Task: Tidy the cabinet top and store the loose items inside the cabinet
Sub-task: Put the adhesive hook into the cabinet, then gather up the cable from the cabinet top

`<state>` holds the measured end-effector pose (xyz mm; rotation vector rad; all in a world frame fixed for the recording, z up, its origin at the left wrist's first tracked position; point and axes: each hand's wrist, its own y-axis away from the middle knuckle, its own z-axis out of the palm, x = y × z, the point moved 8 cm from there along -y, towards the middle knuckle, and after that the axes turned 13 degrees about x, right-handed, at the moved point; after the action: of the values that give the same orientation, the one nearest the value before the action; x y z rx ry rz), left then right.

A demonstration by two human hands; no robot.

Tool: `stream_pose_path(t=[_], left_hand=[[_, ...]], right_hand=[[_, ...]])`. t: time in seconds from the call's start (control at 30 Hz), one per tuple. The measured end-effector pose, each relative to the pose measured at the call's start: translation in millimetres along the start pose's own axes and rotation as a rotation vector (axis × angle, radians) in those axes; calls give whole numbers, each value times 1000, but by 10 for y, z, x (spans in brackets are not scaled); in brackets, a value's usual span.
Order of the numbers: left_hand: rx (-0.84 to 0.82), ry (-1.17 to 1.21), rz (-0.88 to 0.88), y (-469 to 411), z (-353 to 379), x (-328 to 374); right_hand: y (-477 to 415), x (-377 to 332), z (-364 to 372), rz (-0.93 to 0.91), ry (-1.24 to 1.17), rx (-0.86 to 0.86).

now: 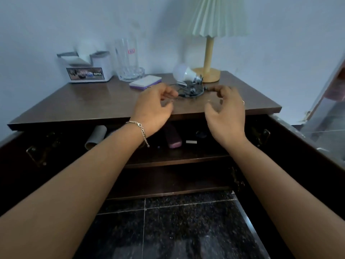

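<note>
Hands apart, loosely curled, empty: left hand [153, 107], right hand [226, 113], just short of cable tangle [190, 90].
Risk: yanking the tangle could drag bulb [183, 72] off cabinet top [93, 101].

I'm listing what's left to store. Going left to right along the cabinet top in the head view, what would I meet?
White box → tall glass → purple-edged pad → light bulb → lamp.

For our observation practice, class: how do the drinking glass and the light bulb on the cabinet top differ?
The drinking glass stands upright; the light bulb lies on its side. The glass is clear; the bulb is white. Both rest on the cabinet top, unheld.
</note>
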<state>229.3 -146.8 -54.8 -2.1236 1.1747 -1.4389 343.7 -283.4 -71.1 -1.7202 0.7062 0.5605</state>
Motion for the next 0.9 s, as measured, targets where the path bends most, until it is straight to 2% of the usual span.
stream_pose_path(t=[0.07,0.2,0.3,0.4,0.7,0.9], left_hand=[[-52,-28,-25,-91,40,-79],[-101,-60,-123,-227,64,-253],[-115,63,-256,-285,36,-413],[-61,217,-368,-276,-16,-498],[-10,224,-387,-270,-17,-513],[12,191,-352,-270,-3,-512]], right_hand=[[-163,7,200,-57,167,-137],[-327,18,572,-85,318,-342],[-358,35,767,-116,419,-438],[-358,53,864,-131,495,-496],[-439,-212,797,-398,585,-444],[-426,-208,732,-428,531,-326]])
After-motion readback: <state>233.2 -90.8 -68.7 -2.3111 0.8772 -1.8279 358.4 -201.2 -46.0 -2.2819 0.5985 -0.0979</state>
